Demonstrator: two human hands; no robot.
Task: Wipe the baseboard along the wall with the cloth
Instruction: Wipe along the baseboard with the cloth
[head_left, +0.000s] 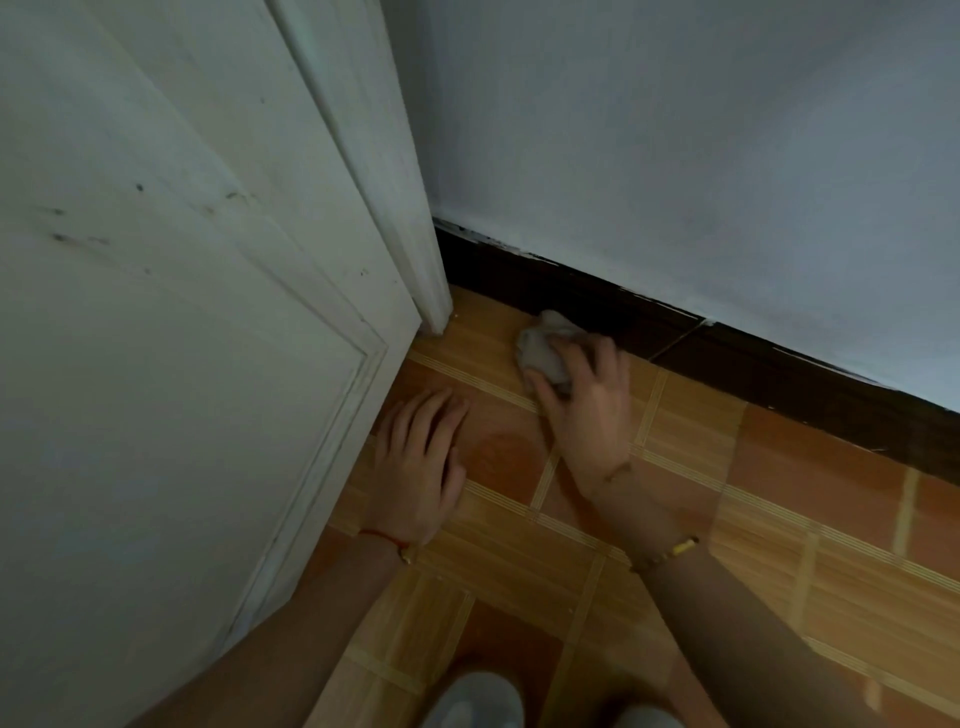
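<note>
Gripping the crumpled grey cloth (545, 345), the right hand (587, 410) presses it against the dark brown baseboard (727, 358), whose length runs rightward from the white door frame (415, 234); the left hand (421, 462) lies flat.

The left hand (423, 462) lies palm down, fingers straight and together, a thin red string round its wrist. The right hand (582, 405) reaches forward with fingers curled in a grip, a beaded band on its wrist.
</note>
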